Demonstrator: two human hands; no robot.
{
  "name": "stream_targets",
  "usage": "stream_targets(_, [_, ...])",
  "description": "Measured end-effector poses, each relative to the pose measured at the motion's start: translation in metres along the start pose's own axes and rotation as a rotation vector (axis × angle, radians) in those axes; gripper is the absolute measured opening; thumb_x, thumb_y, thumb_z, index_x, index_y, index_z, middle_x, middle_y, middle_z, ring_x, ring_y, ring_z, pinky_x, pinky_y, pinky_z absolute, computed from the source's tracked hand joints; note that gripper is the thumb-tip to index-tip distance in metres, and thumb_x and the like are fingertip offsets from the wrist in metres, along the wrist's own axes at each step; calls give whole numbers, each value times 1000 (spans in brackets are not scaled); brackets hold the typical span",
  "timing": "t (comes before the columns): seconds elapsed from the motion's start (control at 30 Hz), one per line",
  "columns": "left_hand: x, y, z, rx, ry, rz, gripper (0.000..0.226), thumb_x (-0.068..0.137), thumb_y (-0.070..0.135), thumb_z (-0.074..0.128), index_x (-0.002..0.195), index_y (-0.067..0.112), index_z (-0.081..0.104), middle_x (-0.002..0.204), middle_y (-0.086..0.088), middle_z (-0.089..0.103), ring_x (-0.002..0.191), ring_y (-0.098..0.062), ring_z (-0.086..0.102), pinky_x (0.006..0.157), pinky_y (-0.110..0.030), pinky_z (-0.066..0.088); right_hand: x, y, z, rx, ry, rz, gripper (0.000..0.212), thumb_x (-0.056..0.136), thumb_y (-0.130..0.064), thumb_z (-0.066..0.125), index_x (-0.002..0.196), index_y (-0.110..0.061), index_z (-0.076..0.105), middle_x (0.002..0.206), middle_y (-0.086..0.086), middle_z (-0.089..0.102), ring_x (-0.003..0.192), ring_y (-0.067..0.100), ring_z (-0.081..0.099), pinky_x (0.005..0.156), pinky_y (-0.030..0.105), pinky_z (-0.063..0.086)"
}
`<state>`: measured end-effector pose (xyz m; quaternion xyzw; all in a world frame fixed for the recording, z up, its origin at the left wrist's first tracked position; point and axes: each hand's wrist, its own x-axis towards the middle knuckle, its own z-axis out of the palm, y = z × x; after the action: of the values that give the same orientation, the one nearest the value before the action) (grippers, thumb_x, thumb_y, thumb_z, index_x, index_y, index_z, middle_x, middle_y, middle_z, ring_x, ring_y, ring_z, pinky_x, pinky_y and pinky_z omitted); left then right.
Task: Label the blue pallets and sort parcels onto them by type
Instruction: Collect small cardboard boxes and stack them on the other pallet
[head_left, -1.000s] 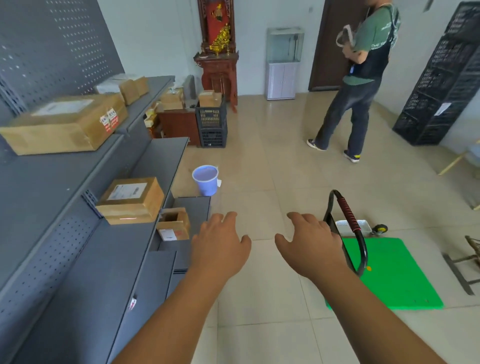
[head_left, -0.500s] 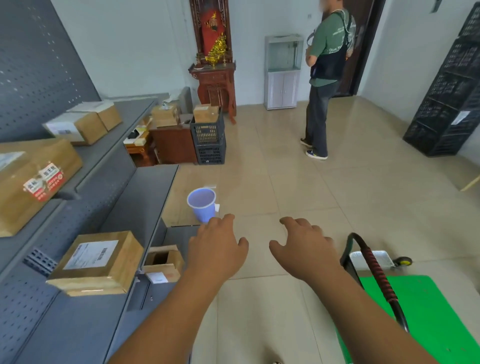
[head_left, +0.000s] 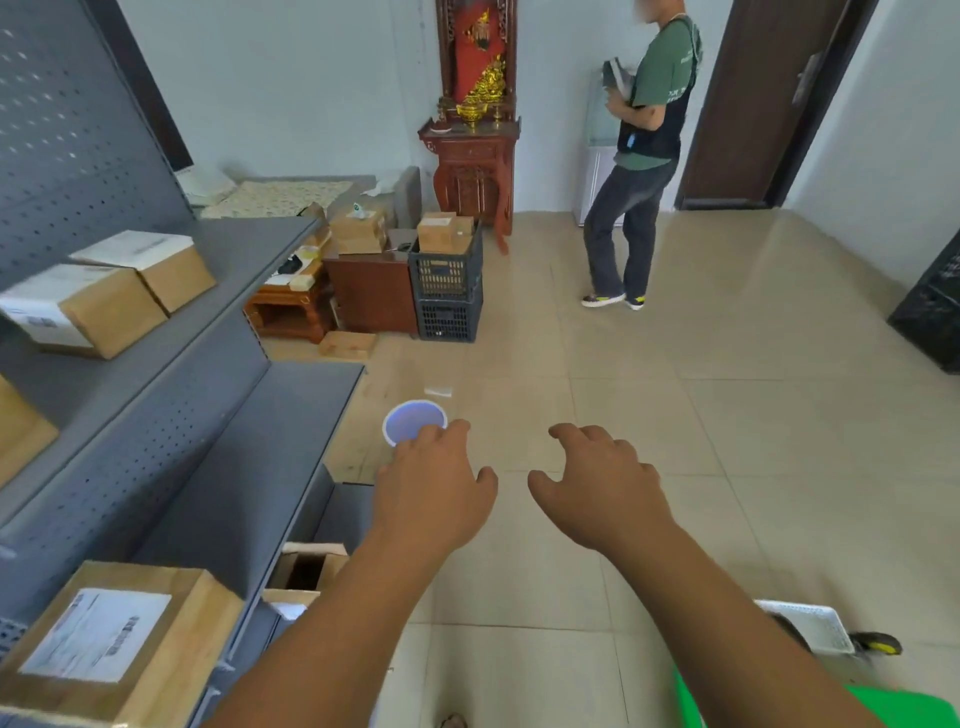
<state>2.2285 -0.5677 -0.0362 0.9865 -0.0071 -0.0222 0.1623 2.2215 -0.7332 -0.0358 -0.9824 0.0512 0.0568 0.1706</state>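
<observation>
Both of my hands hang palm down over the tiled floor and hold nothing. The left hand (head_left: 431, 499) and the right hand (head_left: 602, 493) are apart, fingers loosely spread and slightly curled, thumbs pointing toward each other. The left fingertips (head_left: 457, 428) overlap the rim of a lilac bucket (head_left: 410, 423) standing on the floor; from this angle I cannot tell whether they touch it. Just left of my left forearm a small open box (head_left: 306, 569) sits low on the grey shelving (head_left: 234, 467), and a labelled parcel (head_left: 114, 639) lies nearer me at the bottom left. Two more parcels (head_left: 104, 306) stand side by side on a higher shelf. At the bottom right I see a green cart deck (head_left: 924, 709) and a white basket (head_left: 810, 626). Across the room a person in a green shirt (head_left: 649, 156) stands near a dark door (head_left: 753, 104).
</observation>
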Motion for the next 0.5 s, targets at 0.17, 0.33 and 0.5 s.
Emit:
stream_targets(0.17, [89, -16, -4, -20, 2, 15, 55, 97, 45, 51, 148, 28, 42, 138, 2, 54, 123, -27, 50, 95, -42, 48, 86, -26, -1, -6, 24, 14, 64, 92, -52, 48, 151, -31, 37, 147, -2, 48, 131, 28, 46, 101, 47, 39])
stream_targets(0.33, [171, -31, -21, -24, 21, 46, 57, 96, 46, 52, 148, 28, 41, 140, -1, 54, 128, -27, 50, 99, -44, 47, 159, -54, -10, 4, 59, 33, 62, 93, -52, 49, 150, -31, 39, 145, -3, 50, 130, 27, 47, 100, 46, 40])
stream_targets(0.5, [231, -41, -30, -14, 25, 38, 57, 95, 46, 52, 148, 28, 42, 141, -1, 54, 128, -27, 49, 100, -45, 45, 220, -71, -11, 37, 58, 46, 61, 92, -51, 50, 150, -32, 40, 145, -3, 50, 128, 27, 48, 99, 44, 40])
